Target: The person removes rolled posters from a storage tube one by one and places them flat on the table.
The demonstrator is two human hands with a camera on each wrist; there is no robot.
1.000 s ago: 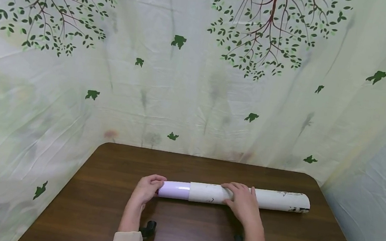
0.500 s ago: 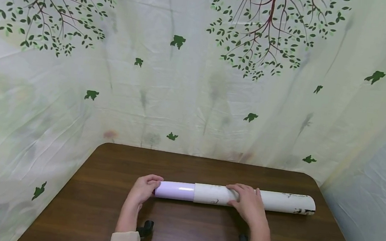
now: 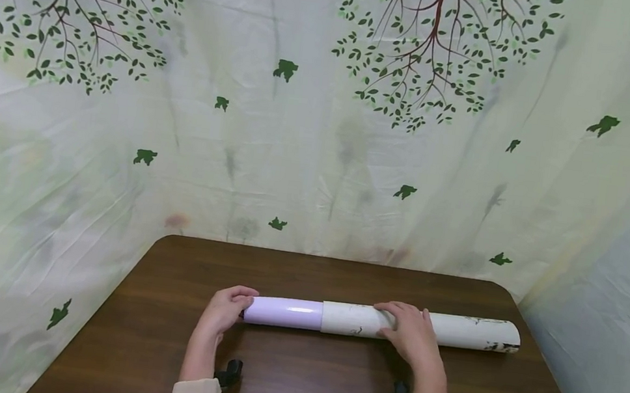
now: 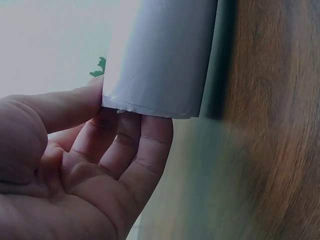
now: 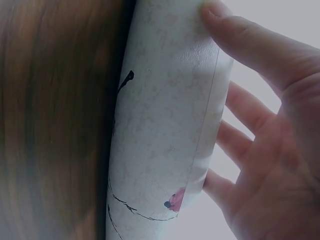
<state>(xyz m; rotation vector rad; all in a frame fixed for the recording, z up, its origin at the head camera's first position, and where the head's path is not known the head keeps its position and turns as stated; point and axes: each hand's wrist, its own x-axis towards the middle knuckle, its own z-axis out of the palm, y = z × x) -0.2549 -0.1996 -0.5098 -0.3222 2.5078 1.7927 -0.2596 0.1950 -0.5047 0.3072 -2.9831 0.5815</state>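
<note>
A white tube (image 3: 475,334) with dark branch-like drawings lies left to right on the brown table. From its left end sticks out a smooth, glossy lavender roll (image 3: 284,313). My left hand (image 3: 221,308) pinches the roll's outer end; in the left wrist view the thumb is on the outside of the rim (image 4: 150,111), and the fingertips are hidden behind or inside it. Around the middle of the tube, my right hand (image 3: 413,332) grips with spread fingers. The right wrist view shows the thumb on the tube's pale surface (image 5: 165,115), beside a small red mark.
The table (image 3: 316,380) has rounded far corners. A pale curtain (image 3: 321,145) printed with branches and green leaves hangs behind it. Black wrist devices (image 3: 231,372) are near both wrists.
My left hand has moved left with the lavender roll, while my right hand and the white tube have shifted right. A longer stretch of lavender shows now.
</note>
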